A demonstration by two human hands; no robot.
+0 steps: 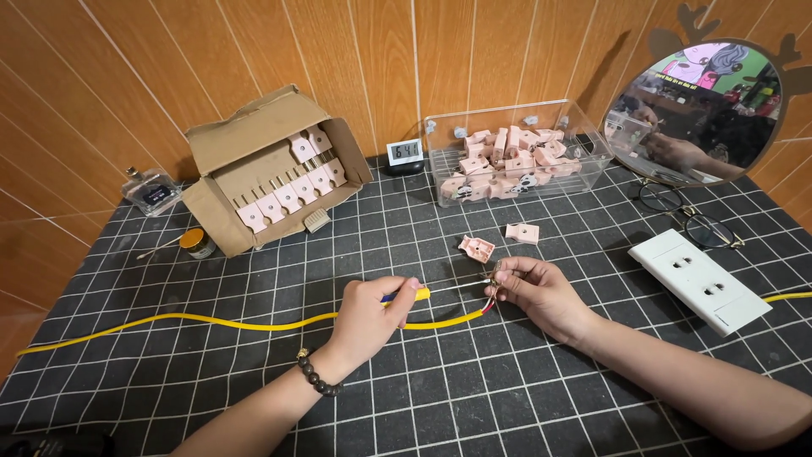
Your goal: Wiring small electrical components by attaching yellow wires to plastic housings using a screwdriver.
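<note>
The left hand (372,311) is closed around a tool with a yellow and blue handle (412,295), of which only the handle end shows past the thumb; its working tip is hidden. The right hand (534,290) pinches the stripped end of the yellow cable (211,322) between thumb and fingertips — thin red and bare strands show there, too small to sort out. The cable runs from that hand toward 9 o'clock across the gridded counter (474,398), passing under the left hand. At 12 o'clock from the right hand lie two loose pink plug halves (476,248), with a clear bin of more pink parts (507,161) behind them. A white socket strip (700,279) sits at 3 o'clock, another stretch of yellow cable leaving the frame edge beside it. An open cardboard box (271,169) of plugs stands at 11 o'clock — its far contents are shadowed. A round mirror (698,110) is cut off at the right.
</note>
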